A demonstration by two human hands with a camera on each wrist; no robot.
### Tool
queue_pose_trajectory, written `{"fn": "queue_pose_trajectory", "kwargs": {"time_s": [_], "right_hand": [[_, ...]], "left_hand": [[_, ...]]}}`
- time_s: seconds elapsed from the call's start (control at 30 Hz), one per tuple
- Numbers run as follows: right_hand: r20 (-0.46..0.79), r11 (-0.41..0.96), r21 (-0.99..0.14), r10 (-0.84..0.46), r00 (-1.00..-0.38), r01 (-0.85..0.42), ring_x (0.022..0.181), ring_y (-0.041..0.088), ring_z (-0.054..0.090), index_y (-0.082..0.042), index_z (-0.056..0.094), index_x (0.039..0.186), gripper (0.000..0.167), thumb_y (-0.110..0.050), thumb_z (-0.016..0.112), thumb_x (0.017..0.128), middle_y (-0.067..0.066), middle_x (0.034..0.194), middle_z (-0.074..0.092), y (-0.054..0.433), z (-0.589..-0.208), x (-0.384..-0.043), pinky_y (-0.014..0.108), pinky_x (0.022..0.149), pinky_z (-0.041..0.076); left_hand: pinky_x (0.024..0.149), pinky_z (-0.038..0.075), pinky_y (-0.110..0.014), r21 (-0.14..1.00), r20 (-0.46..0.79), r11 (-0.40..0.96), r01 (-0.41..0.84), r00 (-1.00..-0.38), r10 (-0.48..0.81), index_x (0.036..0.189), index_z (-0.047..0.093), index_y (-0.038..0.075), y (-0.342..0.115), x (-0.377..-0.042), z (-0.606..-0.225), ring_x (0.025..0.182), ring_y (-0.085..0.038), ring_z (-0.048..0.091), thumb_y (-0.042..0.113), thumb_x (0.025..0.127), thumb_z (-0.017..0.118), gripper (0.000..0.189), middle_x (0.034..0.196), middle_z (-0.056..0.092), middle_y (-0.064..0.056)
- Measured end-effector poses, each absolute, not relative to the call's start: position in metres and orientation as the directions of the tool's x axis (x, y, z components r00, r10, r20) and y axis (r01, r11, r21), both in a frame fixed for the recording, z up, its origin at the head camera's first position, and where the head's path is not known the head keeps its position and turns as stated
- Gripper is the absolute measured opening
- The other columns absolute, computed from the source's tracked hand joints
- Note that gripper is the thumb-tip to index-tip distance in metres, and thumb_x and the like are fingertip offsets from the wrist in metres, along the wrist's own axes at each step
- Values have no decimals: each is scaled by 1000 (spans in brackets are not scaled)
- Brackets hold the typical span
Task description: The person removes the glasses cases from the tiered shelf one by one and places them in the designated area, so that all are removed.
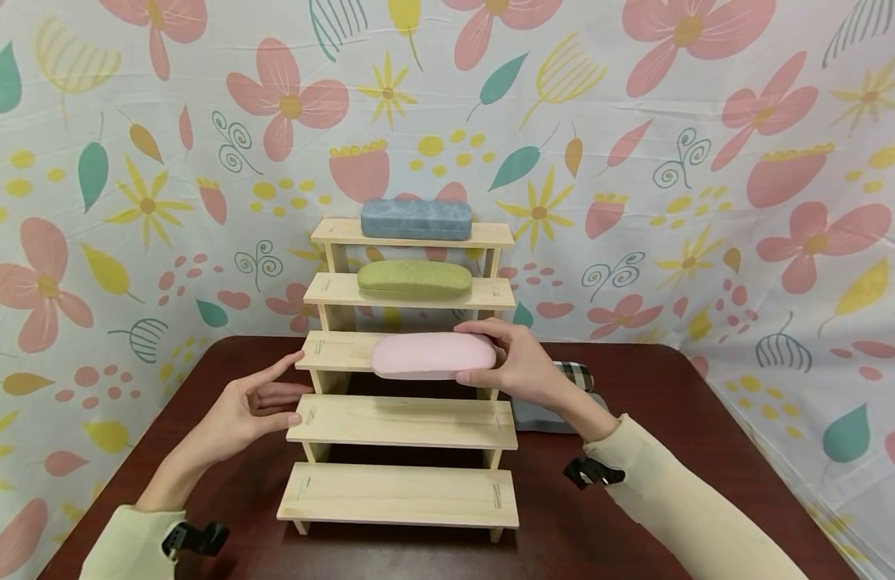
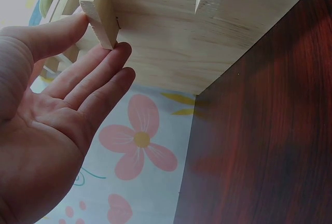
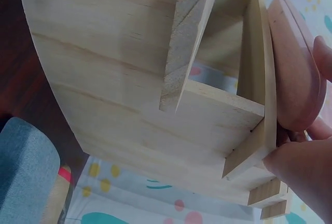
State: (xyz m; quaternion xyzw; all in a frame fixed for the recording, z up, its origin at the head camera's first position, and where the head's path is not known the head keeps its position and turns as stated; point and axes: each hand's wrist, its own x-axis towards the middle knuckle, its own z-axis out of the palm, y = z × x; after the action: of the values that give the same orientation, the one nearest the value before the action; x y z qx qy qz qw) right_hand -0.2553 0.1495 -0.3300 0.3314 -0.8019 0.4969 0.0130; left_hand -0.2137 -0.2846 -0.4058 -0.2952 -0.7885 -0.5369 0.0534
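Note:
My right hand (image 1: pixel 527 366) grips the right end of a pink glasses case (image 1: pixel 418 357) at the middle step of a wooden stepped rack (image 1: pixel 399 493). In the right wrist view the pink case (image 3: pixel 296 73) lies against the step's board, and part of the hand is cut off. At the rack's left side, my left hand (image 1: pixel 240 415) touches the step ends with thumb and fingertips; its fingers are fairly straight in the left wrist view. A green glasses case (image 1: pixel 415 279) lies on the step above, and a blue glasses case (image 1: pixel 416 220) on the top step.
Right of the rack, partly behind my right forearm, lie a grey-blue case (image 1: pixel 544 416) and a plaid case (image 1: pixel 576 375). The rack stands on a dark red-brown table (image 1: pixel 607 515). A flower-patterned cloth (image 1: pixel 447 105) hangs behind it.

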Motion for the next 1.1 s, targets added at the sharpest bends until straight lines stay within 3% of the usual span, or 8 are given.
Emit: {"fn": "queue_pose_trajectory", "kwargs": {"time_s": [0.43, 1.1], "right_hand": [[353, 274, -802, -501, -790, -531, 108, 28, 65, -4, 65, 142, 62, -7, 89, 85, 12, 137, 63, 161, -329, -249, 33, 86, 57], [373, 310, -788, -448, -813, -532, 106, 27, 66, -10, 69, 139, 60, -10, 92, 83, 7, 136, 65, 189, -322, -237, 28, 85, 55]], "left_hand": [[92, 58, -29, 815, 398, 255, 520, -822, 407, 164, 36, 5, -285, -213, -406, 115, -14, 71, -9, 88, 81, 90, 123, 71, -27], [92, 59, -32, 817, 392, 261, 514, -828, 402, 165, 37, 7, -285, -213, -407, 115, -15, 72, -8, 88, 81, 90, 123, 72, -26]]}}
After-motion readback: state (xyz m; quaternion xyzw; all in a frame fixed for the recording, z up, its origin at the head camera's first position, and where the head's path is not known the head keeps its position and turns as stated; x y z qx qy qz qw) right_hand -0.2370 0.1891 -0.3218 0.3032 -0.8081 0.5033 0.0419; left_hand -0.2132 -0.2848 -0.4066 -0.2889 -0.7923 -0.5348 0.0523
